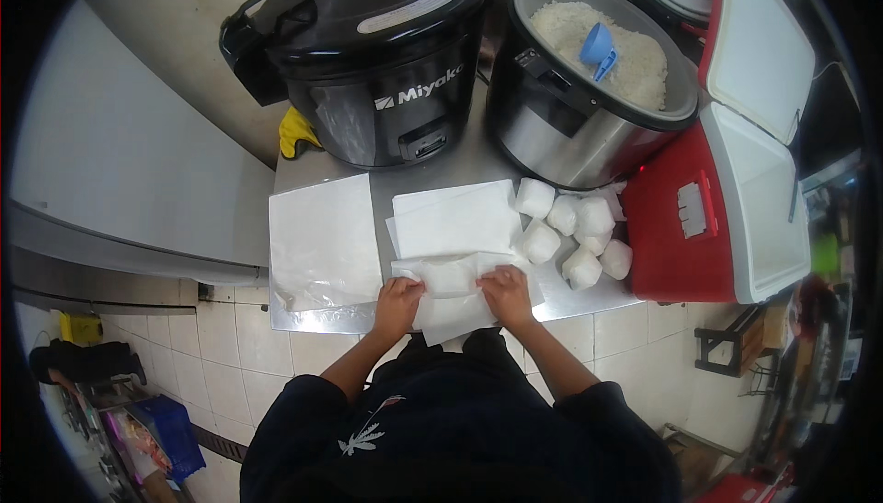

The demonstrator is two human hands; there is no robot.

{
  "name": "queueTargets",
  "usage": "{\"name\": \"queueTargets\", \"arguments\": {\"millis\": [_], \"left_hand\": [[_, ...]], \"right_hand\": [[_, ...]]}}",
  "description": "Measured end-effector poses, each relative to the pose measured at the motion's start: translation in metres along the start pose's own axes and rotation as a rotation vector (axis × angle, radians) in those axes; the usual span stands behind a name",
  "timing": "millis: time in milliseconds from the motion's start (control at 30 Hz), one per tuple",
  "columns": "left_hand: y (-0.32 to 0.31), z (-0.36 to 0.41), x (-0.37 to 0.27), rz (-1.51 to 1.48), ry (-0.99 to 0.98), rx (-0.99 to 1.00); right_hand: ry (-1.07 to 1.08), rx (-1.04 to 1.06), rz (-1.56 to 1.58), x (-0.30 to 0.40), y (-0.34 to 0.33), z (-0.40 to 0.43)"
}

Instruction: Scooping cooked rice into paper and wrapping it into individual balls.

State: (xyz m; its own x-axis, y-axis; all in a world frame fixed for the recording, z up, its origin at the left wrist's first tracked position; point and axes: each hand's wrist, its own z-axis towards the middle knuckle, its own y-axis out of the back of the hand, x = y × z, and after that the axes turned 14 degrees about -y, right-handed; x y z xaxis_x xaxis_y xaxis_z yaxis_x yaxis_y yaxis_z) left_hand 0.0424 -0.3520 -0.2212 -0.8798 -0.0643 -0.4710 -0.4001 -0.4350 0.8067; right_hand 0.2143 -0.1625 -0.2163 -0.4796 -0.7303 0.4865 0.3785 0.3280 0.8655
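My left hand (400, 303) pinches the left side of a white wrapping paper sheet (452, 310) at the metal table's front edge. The sheet's right side is pinched in my right hand (507, 295). Between the hands, the paper lies folded over a wrapped portion (448, 277), its contents hidden. Just behind is a stack of white paper sheets (452, 220). Several white wrapped bundles (579, 268) sit grouped to the right. Farther back, an uncovered rice cooker (552, 137) holds cooked rice (635, 48) with a blue scoop (597, 46) resting on it.
A closed black Miyako rice cooker (386, 96) stands at the back, beside a yellow cloth or glove (296, 132). White sheets in clear plastic (324, 241) lie left. A red cool box (679, 227) with its lid raised (762, 48) stands at the table's right end.
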Motion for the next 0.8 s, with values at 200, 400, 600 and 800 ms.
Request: {"name": "queueTargets", "arguments": {"millis": [200, 400, 600, 800], "left_hand": [[0.005, 0.04, 0.02, -0.021, 0.214, 0.249], [0.006, 0.07, 0.026, -0.115, 0.496, 0.315], [-0.001, 0.066, 0.021, 0.245, -0.005, 0.273], [-0.009, 0.029, 0.019, -0.005, 0.176, 0.303]], "right_hand": [[-0.271, 0.25, -0.267, 0.018, 0.015, 0.054], [-0.191, 0.133, -0.454, 0.038, 0.011, 0.073], [-0.14, 0.106, -0.127, 0.027, -0.019, 0.049], [-0.037, -0.036, 0.044, 0.024, -0.028, 0.001]]}}
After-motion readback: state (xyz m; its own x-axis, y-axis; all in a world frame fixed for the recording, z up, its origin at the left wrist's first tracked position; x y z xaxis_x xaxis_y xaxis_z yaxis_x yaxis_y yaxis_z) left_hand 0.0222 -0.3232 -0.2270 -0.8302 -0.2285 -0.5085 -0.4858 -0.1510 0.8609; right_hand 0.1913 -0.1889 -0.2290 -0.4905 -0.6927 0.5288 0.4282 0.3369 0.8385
